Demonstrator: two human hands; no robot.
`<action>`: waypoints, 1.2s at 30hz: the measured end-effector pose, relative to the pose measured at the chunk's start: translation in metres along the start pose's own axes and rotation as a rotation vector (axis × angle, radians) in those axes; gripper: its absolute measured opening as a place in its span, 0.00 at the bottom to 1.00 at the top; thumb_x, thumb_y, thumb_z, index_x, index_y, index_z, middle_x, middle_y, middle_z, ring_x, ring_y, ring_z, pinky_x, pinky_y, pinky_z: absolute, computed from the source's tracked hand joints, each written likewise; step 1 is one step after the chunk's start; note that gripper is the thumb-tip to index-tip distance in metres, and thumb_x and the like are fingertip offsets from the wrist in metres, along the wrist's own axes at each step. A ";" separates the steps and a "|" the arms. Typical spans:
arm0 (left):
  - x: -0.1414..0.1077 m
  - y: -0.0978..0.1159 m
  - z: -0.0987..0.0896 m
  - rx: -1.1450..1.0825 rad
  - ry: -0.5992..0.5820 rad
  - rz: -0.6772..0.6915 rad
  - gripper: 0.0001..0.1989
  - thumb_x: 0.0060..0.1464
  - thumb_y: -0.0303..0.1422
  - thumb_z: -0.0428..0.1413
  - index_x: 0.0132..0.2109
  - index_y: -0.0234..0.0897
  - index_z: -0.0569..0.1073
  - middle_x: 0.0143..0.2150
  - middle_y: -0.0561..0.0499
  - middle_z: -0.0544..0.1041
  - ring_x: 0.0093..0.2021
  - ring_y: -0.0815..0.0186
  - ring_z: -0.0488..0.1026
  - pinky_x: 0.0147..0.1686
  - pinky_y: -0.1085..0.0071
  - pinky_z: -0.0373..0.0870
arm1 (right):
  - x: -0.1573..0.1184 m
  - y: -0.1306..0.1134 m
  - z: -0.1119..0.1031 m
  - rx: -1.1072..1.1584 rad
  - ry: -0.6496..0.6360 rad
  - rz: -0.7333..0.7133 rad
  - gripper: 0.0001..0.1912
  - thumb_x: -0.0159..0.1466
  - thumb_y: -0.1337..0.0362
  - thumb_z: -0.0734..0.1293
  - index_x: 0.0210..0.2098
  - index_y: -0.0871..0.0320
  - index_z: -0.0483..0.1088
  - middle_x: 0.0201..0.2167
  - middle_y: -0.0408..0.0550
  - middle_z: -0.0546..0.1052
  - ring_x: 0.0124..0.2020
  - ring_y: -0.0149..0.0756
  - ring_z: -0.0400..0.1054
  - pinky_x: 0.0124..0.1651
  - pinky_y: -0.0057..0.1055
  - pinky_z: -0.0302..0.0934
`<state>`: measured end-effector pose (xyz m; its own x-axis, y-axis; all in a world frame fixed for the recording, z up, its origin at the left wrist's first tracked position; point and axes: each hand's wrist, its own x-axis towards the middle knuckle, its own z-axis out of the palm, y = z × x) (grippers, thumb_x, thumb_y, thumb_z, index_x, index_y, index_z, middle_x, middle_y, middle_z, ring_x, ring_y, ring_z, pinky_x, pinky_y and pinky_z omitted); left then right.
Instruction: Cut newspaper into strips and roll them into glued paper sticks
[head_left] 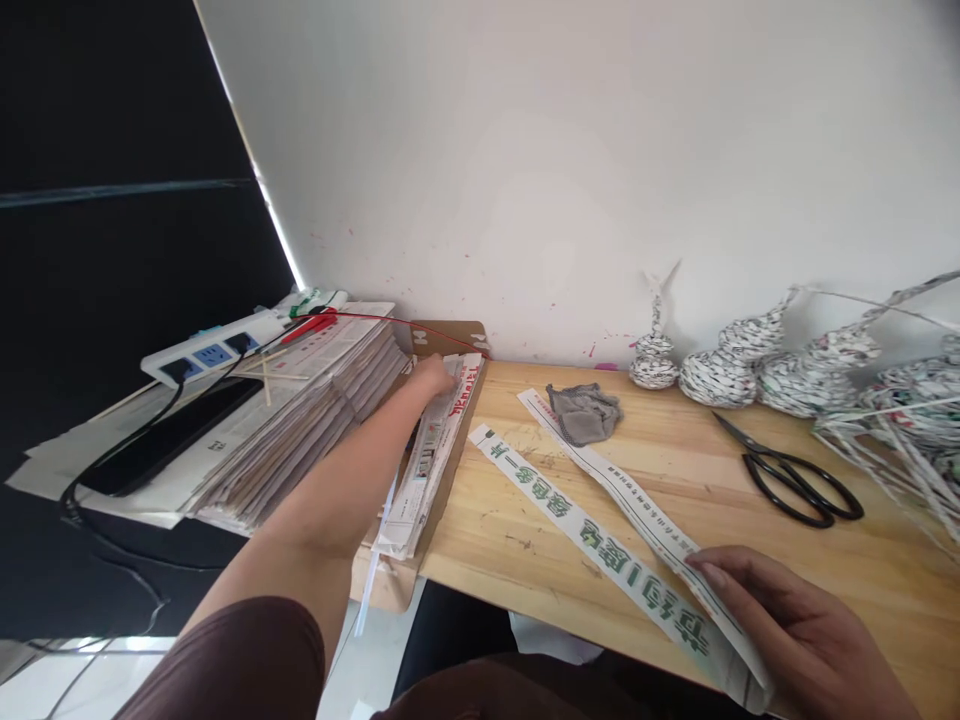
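My right hand (810, 630) is closed, with thumb and fingers pinching a long newspaper strip (622, 492) near the table's front edge. Beside it a strip with large green characters (592, 535) slants across the wood. The two run together near my hand; whether they join is hidden. Stretched forward to the left, my left hand (435, 378) is closed at the far end of a pile of newspaper strips (427, 470) with red print on top. Its fingertips are partly hidden against the paper.
Left are a tall newspaper stack (337, 420), a power strip (217, 345) and a black phone-like slab (176, 435). On the wooden table (525, 590) lie a grey mesh cloth (585, 412) and black scissors (787, 475). Woven paper gourds (720, 375) line the white wall.
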<state>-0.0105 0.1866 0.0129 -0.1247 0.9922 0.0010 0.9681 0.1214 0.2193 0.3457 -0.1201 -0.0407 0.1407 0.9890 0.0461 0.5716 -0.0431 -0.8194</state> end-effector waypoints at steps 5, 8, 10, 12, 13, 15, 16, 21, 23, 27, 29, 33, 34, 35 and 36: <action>0.008 0.005 0.009 0.010 -0.005 -0.038 0.39 0.40 0.43 0.64 0.59 0.34 0.65 0.56 0.35 0.72 0.55 0.49 0.70 0.48 0.64 0.66 | -0.002 0.003 0.001 0.057 -0.031 0.000 0.15 0.59 0.50 0.66 0.37 0.53 0.75 0.33 0.44 0.80 0.33 0.37 0.75 0.34 0.21 0.69; 0.010 0.003 0.010 0.009 -0.013 -0.050 0.40 0.39 0.43 0.65 0.59 0.34 0.66 0.57 0.36 0.72 0.56 0.50 0.70 0.47 0.65 0.66 | -0.002 0.005 0.001 0.061 -0.045 0.004 0.14 0.60 0.51 0.66 0.37 0.53 0.75 0.32 0.44 0.80 0.32 0.37 0.75 0.32 0.21 0.69; 0.011 0.002 0.010 0.010 -0.016 -0.064 0.40 0.38 0.44 0.65 0.58 0.34 0.67 0.57 0.36 0.72 0.55 0.50 0.70 0.47 0.66 0.66 | -0.001 0.005 0.001 0.049 -0.048 -0.004 0.14 0.60 0.51 0.66 0.36 0.53 0.75 0.32 0.44 0.80 0.32 0.37 0.75 0.32 0.21 0.69; 0.012 0.002 0.010 0.011 -0.013 -0.071 0.38 0.39 0.43 0.65 0.58 0.35 0.67 0.57 0.37 0.72 0.56 0.51 0.70 0.47 0.66 0.66 | -0.001 0.004 0.000 0.034 -0.041 -0.016 0.14 0.59 0.51 0.66 0.36 0.53 0.75 0.33 0.45 0.80 0.32 0.38 0.75 0.33 0.22 0.69; 0.011 0.002 0.010 0.013 -0.010 -0.073 0.37 0.39 0.42 0.65 0.57 0.35 0.68 0.56 0.37 0.73 0.56 0.51 0.70 0.47 0.67 0.66 | -0.001 0.003 0.000 0.029 -0.036 -0.020 0.14 0.60 0.51 0.66 0.36 0.53 0.75 0.33 0.45 0.80 0.33 0.38 0.75 0.33 0.22 0.69; 0.011 0.004 0.011 0.014 -0.002 -0.073 0.35 0.39 0.38 0.65 0.56 0.34 0.68 0.56 0.36 0.73 0.56 0.50 0.70 0.47 0.66 0.66 | -0.002 0.002 -0.001 0.029 -0.033 -0.024 0.14 0.60 0.51 0.65 0.36 0.53 0.76 0.33 0.45 0.80 0.33 0.39 0.75 0.33 0.23 0.69; 0.010 0.005 0.011 0.013 0.002 -0.070 0.34 0.39 0.37 0.64 0.56 0.34 0.69 0.56 0.36 0.73 0.56 0.50 0.70 0.47 0.65 0.66 | -0.002 0.001 -0.001 0.030 -0.036 -0.024 0.14 0.60 0.51 0.66 0.36 0.53 0.76 0.33 0.45 0.80 0.33 0.39 0.75 0.33 0.23 0.69; 0.009 0.005 0.013 -0.028 0.038 -0.064 0.36 0.39 0.37 0.64 0.56 0.31 0.68 0.55 0.33 0.73 0.54 0.48 0.71 0.46 0.63 0.67 | -0.002 -0.002 -0.002 0.033 -0.039 -0.034 0.15 0.59 0.51 0.66 0.36 0.54 0.76 0.32 0.46 0.80 0.32 0.39 0.75 0.33 0.24 0.69; 0.009 0.003 0.012 -0.055 0.059 -0.066 0.36 0.39 0.38 0.63 0.57 0.31 0.67 0.55 0.33 0.73 0.54 0.48 0.71 0.47 0.62 0.67 | -0.002 -0.002 -0.002 0.036 -0.040 -0.037 0.15 0.60 0.51 0.65 0.36 0.54 0.76 0.32 0.46 0.79 0.32 0.40 0.75 0.33 0.25 0.69; 0.009 -0.004 0.010 -0.107 0.104 -0.056 0.37 0.40 0.39 0.63 0.58 0.30 0.65 0.57 0.34 0.72 0.56 0.49 0.70 0.49 0.63 0.66 | -0.003 -0.001 -0.001 0.035 -0.059 -0.028 0.14 0.61 0.51 0.65 0.37 0.54 0.75 0.32 0.45 0.79 0.33 0.39 0.74 0.33 0.24 0.68; 0.008 -0.005 0.011 -0.130 0.115 -0.043 0.38 0.41 0.41 0.63 0.59 0.31 0.64 0.57 0.35 0.72 0.56 0.50 0.70 0.49 0.63 0.66 | -0.002 0.000 0.000 0.039 -0.062 -0.020 0.14 0.61 0.51 0.65 0.37 0.54 0.75 0.33 0.45 0.79 0.33 0.38 0.74 0.33 0.23 0.68; 0.005 0.000 0.016 -0.162 0.131 -0.026 0.37 0.42 0.41 0.63 0.59 0.34 0.65 0.55 0.37 0.73 0.55 0.51 0.71 0.47 0.64 0.67 | -0.002 0.001 0.001 0.037 -0.054 -0.008 0.14 0.61 0.51 0.65 0.37 0.53 0.75 0.33 0.44 0.79 0.33 0.38 0.74 0.34 0.23 0.68; 0.005 0.002 0.017 -0.167 0.133 -0.024 0.37 0.42 0.41 0.63 0.59 0.34 0.65 0.55 0.37 0.74 0.55 0.51 0.71 0.47 0.64 0.67 | -0.002 0.001 0.001 0.034 -0.053 -0.011 0.14 0.61 0.51 0.65 0.37 0.53 0.75 0.33 0.44 0.79 0.33 0.38 0.74 0.34 0.23 0.68; 0.005 0.005 0.018 -0.171 0.132 -0.018 0.37 0.42 0.41 0.63 0.59 0.34 0.65 0.54 0.37 0.74 0.54 0.52 0.71 0.46 0.65 0.67 | -0.002 0.001 0.000 0.033 -0.053 -0.017 0.14 0.61 0.51 0.65 0.37 0.53 0.75 0.33 0.44 0.79 0.33 0.38 0.74 0.34 0.24 0.69; 0.005 0.007 0.020 -0.174 0.127 -0.009 0.37 0.42 0.42 0.63 0.59 0.35 0.65 0.53 0.38 0.75 0.53 0.52 0.72 0.46 0.65 0.67 | -0.002 0.001 0.000 0.034 -0.053 -0.023 0.14 0.61 0.51 0.65 0.37 0.53 0.75 0.33 0.45 0.79 0.33 0.38 0.74 0.34 0.24 0.69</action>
<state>-0.0004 0.1925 -0.0047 -0.1703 0.9782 0.1185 0.9161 0.1128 0.3848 0.3461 -0.1225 -0.0411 0.0844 0.9958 0.0362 0.5462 -0.0159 -0.8375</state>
